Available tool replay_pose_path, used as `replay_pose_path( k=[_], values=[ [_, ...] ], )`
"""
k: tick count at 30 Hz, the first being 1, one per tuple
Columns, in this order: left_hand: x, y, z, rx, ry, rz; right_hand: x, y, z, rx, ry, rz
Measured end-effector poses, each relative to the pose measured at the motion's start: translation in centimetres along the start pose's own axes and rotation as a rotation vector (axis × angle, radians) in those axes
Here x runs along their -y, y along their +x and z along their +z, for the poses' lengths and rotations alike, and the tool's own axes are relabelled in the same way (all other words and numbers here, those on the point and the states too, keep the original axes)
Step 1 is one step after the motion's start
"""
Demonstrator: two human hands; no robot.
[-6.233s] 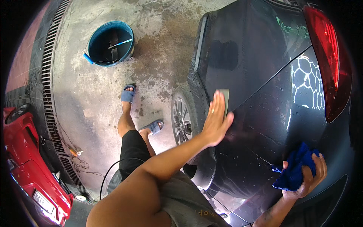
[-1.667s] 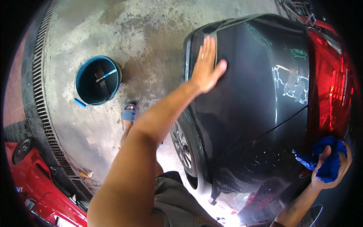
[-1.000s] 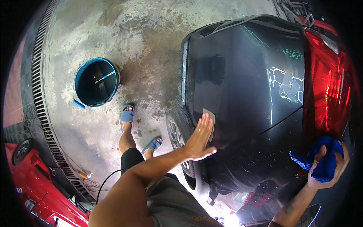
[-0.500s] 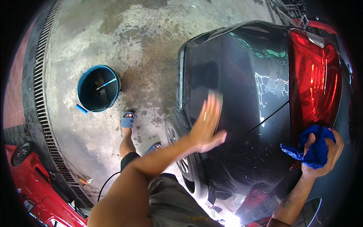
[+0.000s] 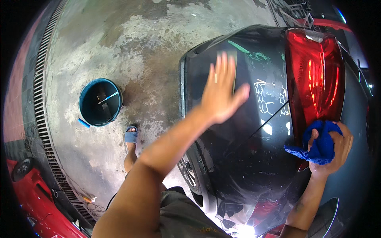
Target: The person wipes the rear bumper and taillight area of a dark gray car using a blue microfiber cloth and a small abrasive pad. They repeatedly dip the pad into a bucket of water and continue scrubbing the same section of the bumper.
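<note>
My left hand [image 5: 220,93] lies flat on the dark grey rear side panel [image 5: 254,85] of a car, fingers stretched out and thumb apart. Beside its fingertips shows a thin pale straight edge, perhaps of a flat sheet under them; blur hides what it is. My right hand [image 5: 340,152] is closed around a bunched blue microfibre cloth [image 5: 322,142] at the lower end of the red tail light [image 5: 317,75]. One corner of the cloth hangs out over the dark bodywork, which carries water drops.
On the stained concrete floor [image 5: 151,59] at left stands a blue bucket [image 5: 81,103] with a brush-like tool inside. A drain grate [image 5: 41,91] runs along the far left. A red car [image 5: 39,202] is at lower left. The rear wheel [image 5: 190,174] is near my legs.
My left hand has slid up along the panel, away from me. My right hand keeps the cloth at the tail light's lower end. The whole view has shifted slightly.
</note>
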State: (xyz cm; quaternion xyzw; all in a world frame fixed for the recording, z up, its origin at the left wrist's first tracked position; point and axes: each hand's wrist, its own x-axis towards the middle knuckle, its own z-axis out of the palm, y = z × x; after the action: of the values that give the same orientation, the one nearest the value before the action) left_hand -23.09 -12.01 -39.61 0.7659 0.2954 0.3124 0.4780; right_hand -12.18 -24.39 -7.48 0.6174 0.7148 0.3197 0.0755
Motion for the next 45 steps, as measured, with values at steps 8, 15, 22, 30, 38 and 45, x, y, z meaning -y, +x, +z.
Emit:
replay_pose_path(
  k=[8,15,22,30,38,45],
  values=[
    [-8.4,-15.5,2.9,0.293,-0.230,0.063,-0.4,-0.6,-0.1,0.013,0.004,0.037],
    [-0.4,9.0,-0.9,-0.005,-0.003,0.041,-0.6,0.1,0.1,-0.025,0.005,0.020],
    [-0.4,7.4,-1.2,-0.093,0.055,0.107,-0.7,-0.1,0.0,-0.022,0.005,0.031],
    [0.8,-14.9,6.1,0.208,-0.174,0.349,-1.3,-0.4,0.0,-0.002,0.020,-0.004],
    [-2.8,-7.4,3.4,0.241,-0.077,0.523,-2.2,-1.7,-0.5,0.040,0.069,0.014],
    [1.4,-17.6,5.8,0.410,-0.034,0.508,-2.2,-0.4,-0.9,0.077,-0.032,-0.062]
  ],
)
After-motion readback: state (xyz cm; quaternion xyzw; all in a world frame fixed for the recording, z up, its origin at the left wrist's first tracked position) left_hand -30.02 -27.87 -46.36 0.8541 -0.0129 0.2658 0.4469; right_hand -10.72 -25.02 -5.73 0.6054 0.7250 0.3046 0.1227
